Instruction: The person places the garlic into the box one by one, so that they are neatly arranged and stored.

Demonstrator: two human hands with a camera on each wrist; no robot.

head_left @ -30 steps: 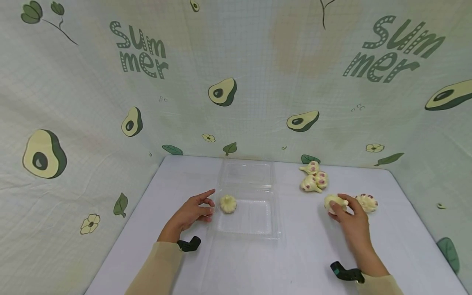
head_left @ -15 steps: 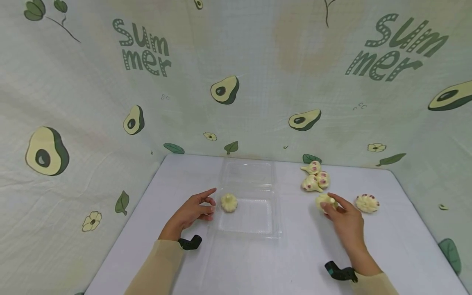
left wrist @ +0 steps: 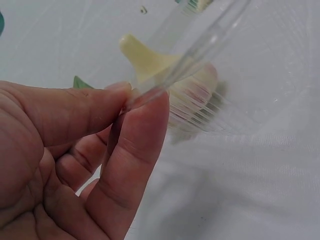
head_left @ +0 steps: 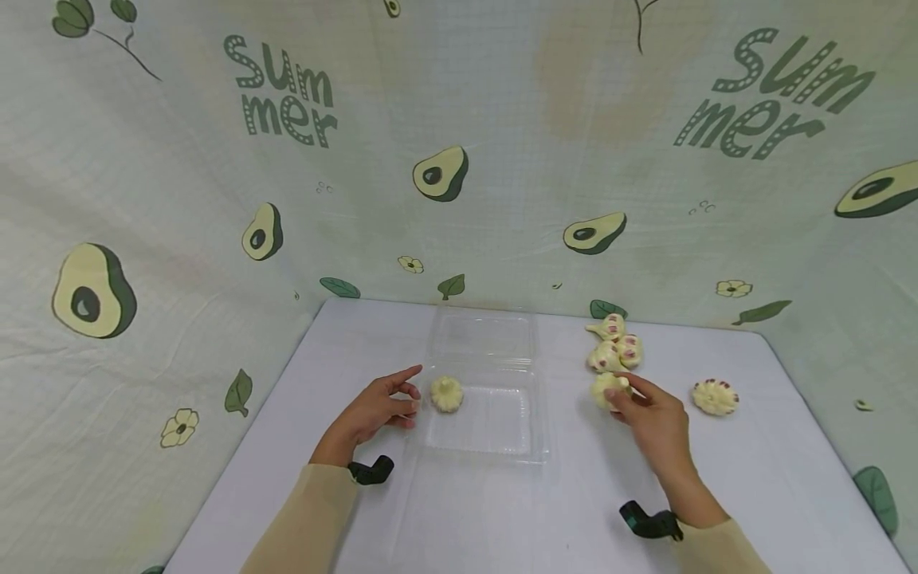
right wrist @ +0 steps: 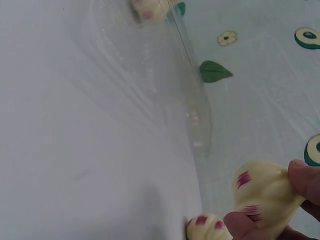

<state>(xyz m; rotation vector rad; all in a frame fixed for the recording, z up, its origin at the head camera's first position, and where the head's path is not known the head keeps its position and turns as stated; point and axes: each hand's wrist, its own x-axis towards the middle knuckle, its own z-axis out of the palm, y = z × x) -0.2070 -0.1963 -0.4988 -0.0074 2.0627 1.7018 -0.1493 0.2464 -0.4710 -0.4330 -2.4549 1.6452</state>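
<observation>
My left hand point(head_left: 373, 410) pinches the left rim of a clear plastic clamshell box point(head_left: 476, 454) between thumb and forefinger, as the left wrist view shows. The box lies with its lid folded back. Inside, near its left wall, sits one garlic bulb point(head_left: 447, 395), pale yellow with a stubby stem. To the right of the box, my right hand point(head_left: 654, 422) holds a second garlic bulb point(head_left: 606, 391) between thumb and fingers. In the right wrist view this held bulb point(right wrist: 262, 195) shows purple streaks. Its shadow falls on the table below.
Behind the right hand, a cluster of garlic bulbs point(head_left: 606, 356) lies on the white table point(head_left: 502, 526). Another garlic piece point(head_left: 715, 396) with purple tips lies farther right. A printed cloth point(head_left: 502, 119) hangs along the back and sides.
My right hand has carried its garlic bulb leftward, away from the piece at the far right and toward the box. The left hand keeps its place at the box rim.
</observation>
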